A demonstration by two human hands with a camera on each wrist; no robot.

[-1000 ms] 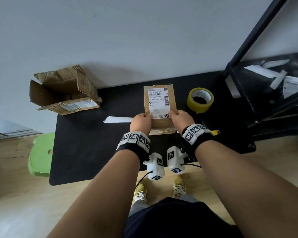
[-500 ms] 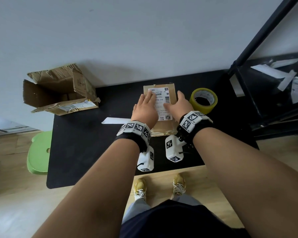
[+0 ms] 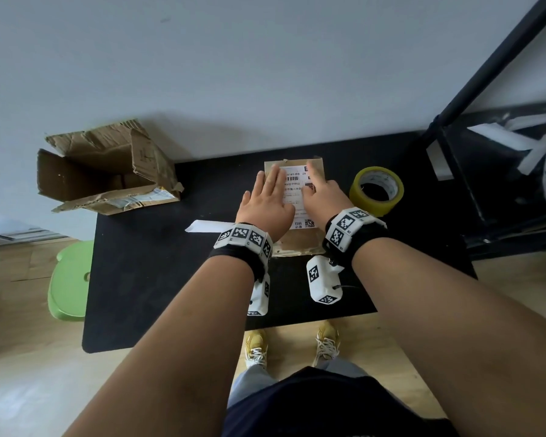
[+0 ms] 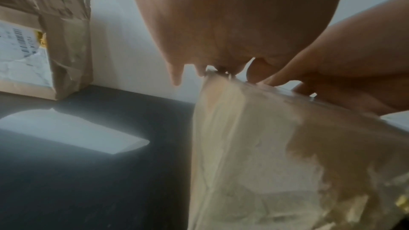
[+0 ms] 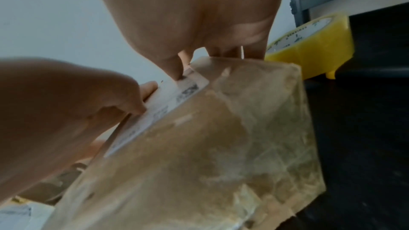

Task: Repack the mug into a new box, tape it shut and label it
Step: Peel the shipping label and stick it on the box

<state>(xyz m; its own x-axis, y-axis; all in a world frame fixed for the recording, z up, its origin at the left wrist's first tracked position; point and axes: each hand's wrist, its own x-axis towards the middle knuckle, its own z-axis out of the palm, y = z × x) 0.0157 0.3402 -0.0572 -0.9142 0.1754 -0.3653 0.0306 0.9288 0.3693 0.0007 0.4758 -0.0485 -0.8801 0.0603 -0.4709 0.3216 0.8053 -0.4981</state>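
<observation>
A closed, taped brown box [image 3: 297,244] stands on the black table [image 3: 158,279] near the wall, with a white shipping label [image 3: 297,197] on its top. My left hand [image 3: 267,197] lies flat on the label's left half, fingers straight. My right hand [image 3: 320,192] presses flat on the right half. In the left wrist view the box [image 4: 265,155] fills the lower right under my left hand [image 4: 221,41]. The right wrist view shows the label [image 5: 159,111] on the box [image 5: 210,155], with the right hand's fingertips [image 5: 175,71] on it. The mug is not visible.
A torn, open old box [image 3: 108,175] sits at the table's back left. A white backing strip [image 3: 208,226] lies left of the new box. A yellow tape roll [image 3: 376,190] stands to its right. A black shelf frame [image 3: 501,171] stands at right, a green stool [image 3: 70,279] at left.
Both hands have slid from the label's near edge forward over it toward the wall, fingers going from curled at the edge to flat on top. The box stayed put.
</observation>
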